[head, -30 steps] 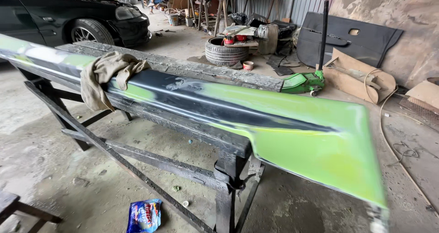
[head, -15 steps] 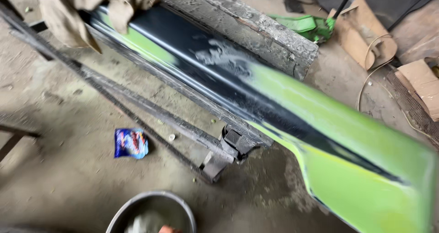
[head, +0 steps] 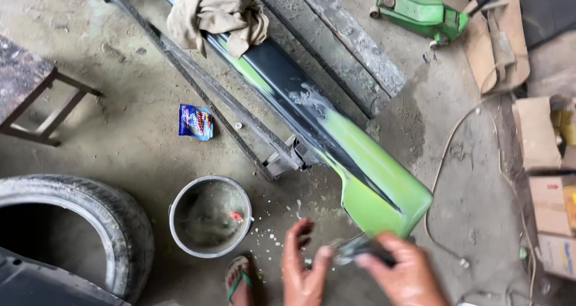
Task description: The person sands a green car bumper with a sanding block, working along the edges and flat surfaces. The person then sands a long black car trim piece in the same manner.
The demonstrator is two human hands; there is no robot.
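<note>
Bare concrete floor (head: 120,132), dusty and stained, runs under everything. At the bottom edge the right hand (head: 405,273) is closed around a small dark block (head: 363,250), blurred too much to tell what it is, and the left hand (head: 306,270) is half open, its fingertips touching the near end of that block. Both hover just below the green tip of a long green and black car panel (head: 378,192), which lies on a metal stand (head: 240,123) with a rag (head: 219,12) draped over its far part. Left of the hands sit a grey bucket (head: 210,217) and a tyre (head: 78,228); a sandalled foot (head: 239,279) shows beside them.
</note>
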